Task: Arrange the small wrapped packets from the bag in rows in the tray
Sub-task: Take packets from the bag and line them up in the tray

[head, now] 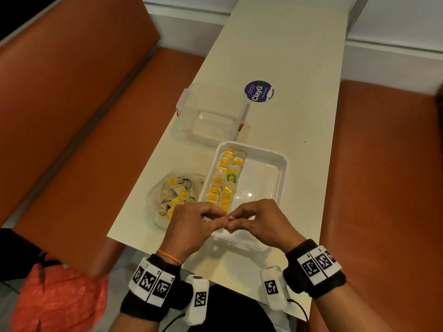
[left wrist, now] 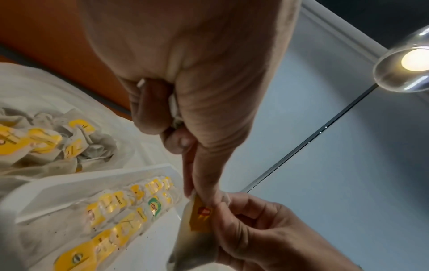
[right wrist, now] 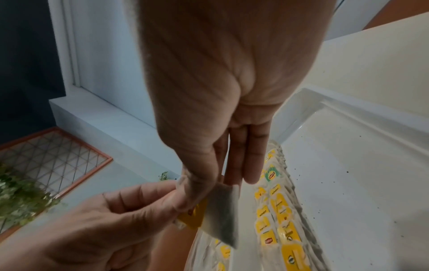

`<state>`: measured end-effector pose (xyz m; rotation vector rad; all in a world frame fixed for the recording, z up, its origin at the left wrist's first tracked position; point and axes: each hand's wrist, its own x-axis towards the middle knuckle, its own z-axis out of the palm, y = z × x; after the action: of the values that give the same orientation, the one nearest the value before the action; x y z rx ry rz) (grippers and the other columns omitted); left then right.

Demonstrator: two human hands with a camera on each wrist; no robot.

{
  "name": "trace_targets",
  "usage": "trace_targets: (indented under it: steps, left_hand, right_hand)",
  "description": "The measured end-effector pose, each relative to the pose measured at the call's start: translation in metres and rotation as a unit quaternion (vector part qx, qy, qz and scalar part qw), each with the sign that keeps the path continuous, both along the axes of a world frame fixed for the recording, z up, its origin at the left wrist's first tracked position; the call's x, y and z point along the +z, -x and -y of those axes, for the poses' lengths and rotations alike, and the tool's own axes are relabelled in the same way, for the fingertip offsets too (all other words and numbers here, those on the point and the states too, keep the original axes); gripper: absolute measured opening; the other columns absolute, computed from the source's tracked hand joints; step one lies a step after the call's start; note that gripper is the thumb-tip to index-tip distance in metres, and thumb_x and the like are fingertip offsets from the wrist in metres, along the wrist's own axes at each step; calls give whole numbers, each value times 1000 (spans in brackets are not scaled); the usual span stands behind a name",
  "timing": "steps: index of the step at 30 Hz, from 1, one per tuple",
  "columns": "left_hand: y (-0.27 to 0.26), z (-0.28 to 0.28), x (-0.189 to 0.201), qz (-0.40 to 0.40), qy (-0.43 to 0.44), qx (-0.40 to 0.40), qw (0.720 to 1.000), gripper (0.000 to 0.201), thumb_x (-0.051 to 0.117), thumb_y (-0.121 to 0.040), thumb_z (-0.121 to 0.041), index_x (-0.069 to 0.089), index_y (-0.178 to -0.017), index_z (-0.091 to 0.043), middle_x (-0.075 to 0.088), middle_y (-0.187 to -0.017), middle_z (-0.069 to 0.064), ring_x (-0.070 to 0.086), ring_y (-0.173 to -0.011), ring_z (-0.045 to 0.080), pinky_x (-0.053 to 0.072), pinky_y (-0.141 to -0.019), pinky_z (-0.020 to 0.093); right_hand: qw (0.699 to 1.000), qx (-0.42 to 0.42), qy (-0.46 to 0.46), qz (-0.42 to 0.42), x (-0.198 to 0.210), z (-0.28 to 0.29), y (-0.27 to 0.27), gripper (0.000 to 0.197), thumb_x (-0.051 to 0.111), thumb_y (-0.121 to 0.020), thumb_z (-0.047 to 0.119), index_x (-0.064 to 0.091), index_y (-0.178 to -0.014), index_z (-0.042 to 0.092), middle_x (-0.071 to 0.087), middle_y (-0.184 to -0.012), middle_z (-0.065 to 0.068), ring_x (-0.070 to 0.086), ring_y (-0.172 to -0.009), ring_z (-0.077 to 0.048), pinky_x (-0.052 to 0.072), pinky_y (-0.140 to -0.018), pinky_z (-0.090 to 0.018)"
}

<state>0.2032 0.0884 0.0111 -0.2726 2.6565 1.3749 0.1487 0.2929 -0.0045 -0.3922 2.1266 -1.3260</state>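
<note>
A white tray (head: 275, 161) lies on the table with two rows of yellow-labelled packets (head: 225, 180) along its left side; one label is green. To its left, a clear plastic bag (head: 155, 212) holds several more packets. Over the tray's near end both hands pinch one packet (head: 229, 217) between them. My left hand (head: 215, 219) holds its yellow-label end (left wrist: 202, 214) with thumb and forefinger. My right hand (head: 236, 219) pinches the pouch (right wrist: 223, 210). Something white (left wrist: 173, 104) is tucked under the left hand's curled fingers.
A clear lidded container (head: 211, 116) with red latches stands beyond the tray, next to a round purple sticker (head: 259, 91). Orange bench seats (head: 383, 188) flank the narrow table. The tray's right half (head: 261, 180) is bare. Orange-red fabric (head: 60, 295) lies at the lower left.
</note>
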Motion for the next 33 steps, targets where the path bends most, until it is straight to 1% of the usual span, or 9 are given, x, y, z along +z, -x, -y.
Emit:
trace_targets:
  steps: [3, 6, 8, 10, 15, 20, 24, 29, 33]
  left_hand:
    - [2, 0, -5, 11, -24, 44, 999, 33, 93, -73, -41, 80, -103, -37, 78, -86, -21, 68, -87, -10, 45, -73, 8]
    - [3, 0, -14, 53, -104, 142, 983, 32, 89, -79, -41, 79, -109, -33, 79, -93, -16, 68, -88, -7, 49, -78, 15]
    - [0, -1, -20, 96, -191, 209, 954, 25, 83, -86, -38, 80, -109, -27, 80, -96, -10, 69, -85, 4, 51, -71, 21]
    - [-4, -4, -24, 138, -283, 265, 912, 21, 77, -93, -32, 79, -109, -19, 78, -96, -1, 59, -72, 9, 43, -57, 22]
    - [-14, -3, -31, 162, -443, 333, 816, 26, 69, -96, -7, 69, -121, -2, 70, -95, 17, 61, -71, 17, 39, -55, 29]
    - [-23, 0, -39, 161, -445, 332, 816, 34, 72, -90, -1, 69, -124, -2, 70, -87, 15, 63, -74, 20, 43, -57, 31]
    - [-26, 3, -42, 161, -441, 334, 817, 34, 74, -88, -4, 71, -122, -4, 71, -89, 14, 64, -76, 19, 44, -55, 30]
    - [-26, 4, -44, 153, -441, 331, 820, 33, 74, -88, -4, 71, -121, -4, 73, -92, 14, 65, -75, 18, 46, -53, 28]
    - [-24, 4, -45, 150, -445, 329, 819, 32, 73, -90, -4, 71, -121, -4, 74, -94, 15, 65, -77, 19, 46, -54, 29]
  right_hand:
    - [998, -41, 33, 45, -7, -1, 9, 10, 84, -86, 20, 82, -95, 17, 80, -81, 3, 78, -83, -9, 57, -86, -20]
    - [983, -170, 43, 61, -32, -1, 30, 10, 85, -85, 20, 81, -95, 17, 81, -86, 1, 78, -84, -15, 60, -86, -30]
    - [960, -261, 61, 86, -50, 1, 51, 9, 85, -86, 20, 81, -93, 18, 81, -88, 0, 77, -84, -15, 59, -80, -29]
    - [940, -321, 63, 94, -67, 4, 75, 9, 85, -86, 20, 81, -94, 19, 81, -88, 1, 74, -81, -12, 56, -76, -27]
    - [922, -372, 30, 99, -103, 19, 123, 9, 85, -86, 24, 81, -93, 20, 80, -89, 1, 74, -88, -19, 61, -88, -35]
    - [905, -419, -16, 72, -118, 27, 143, 5, 79, -90, 27, 77, -93, 24, 78, -99, -1, 72, -98, -23, 57, -100, -42]
    - [889, -453, -25, 69, -117, 26, 146, 16, 76, -93, 30, 78, -106, 21, 74, -100, 1, 67, -96, -21, 52, -92, -30]
    - [888, -452, -17, 77, -120, 26, 148, 23, 79, -92, 32, 79, -112, 21, 74, -97, 3, 68, -97, -20, 54, -96, -33]
    - [888, -455, -8, 68, -121, 29, 149, 20, 79, -92, 28, 80, -110, 19, 73, -93, 5, 68, -95, -17, 51, -90, -27]
